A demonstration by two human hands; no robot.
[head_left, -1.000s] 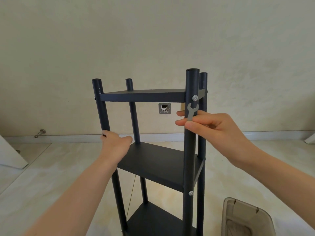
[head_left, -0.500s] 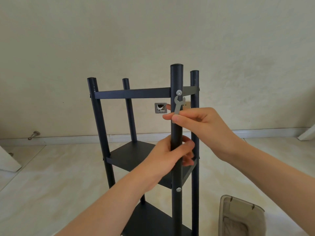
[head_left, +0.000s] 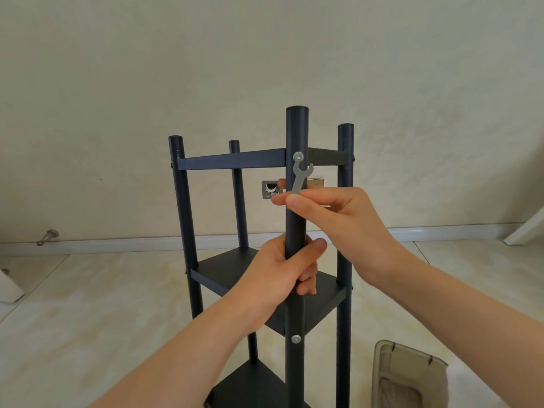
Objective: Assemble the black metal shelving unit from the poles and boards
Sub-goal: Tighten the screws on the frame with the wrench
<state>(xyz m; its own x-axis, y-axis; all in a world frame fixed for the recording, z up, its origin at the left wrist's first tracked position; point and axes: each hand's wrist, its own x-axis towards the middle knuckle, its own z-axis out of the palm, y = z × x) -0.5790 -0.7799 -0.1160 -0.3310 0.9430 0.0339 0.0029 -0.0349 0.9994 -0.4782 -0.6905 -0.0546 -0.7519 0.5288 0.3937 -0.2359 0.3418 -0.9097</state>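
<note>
With the shelving unit (head_left: 232, 161) upright on the floor (head_left: 88, 304) and three boards (head_left: 229, 266) already on its poles (head_left: 183, 201), brace with the left hand (head_left: 279, 269), fingers (head_left: 307, 285) clenched round the near pole (head_left: 296, 134). In the right hand (head_left: 338, 228), fingers (head_left: 312, 198) pinching the wrench (head_left: 300, 179) by its handle, mouth just below the top bolt (head_left: 298, 156), apparently not seated. Seat the mouth squarely on the bolt before turning; work in short arcs, resisting any twist of the pole.

- Head camera here, looking forward and slightly down, close on the nearest black pole (head_left: 296, 136), dead centre.
- Wide angle takes in the wall (head_left: 117, 83) straight ahead, floor (head_left: 73, 304) below, plastic bin (head_left: 409, 375) cut off at lower right.
</note>
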